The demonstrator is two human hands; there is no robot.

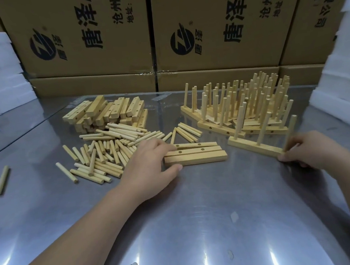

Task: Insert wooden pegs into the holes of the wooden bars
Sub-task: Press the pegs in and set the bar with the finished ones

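Ends are suiting light, stiff pale wooden bars (pixel 202 158): left grip (pixel 149 162) clasping three, right grip (pixel 310 151) seemingly pinching pegged bar (pixel 257 148).

The left hand (pixel 149 166) covers the left ends of three bars (pixel 199 154). The right hand (pixel 309 151) hides the near end of the pegged bar (pixel 254 147). Beyond it, the pile (pixel 242 113) overlaps too much to count. Both forearms (pixel 82 222) run off the bottom edge.

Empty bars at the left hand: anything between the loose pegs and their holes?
Only the left hand, gripping the empty bars at their left end, sits between them and the loose pegs. The holes showing on the two rear bars face up, uncovered.
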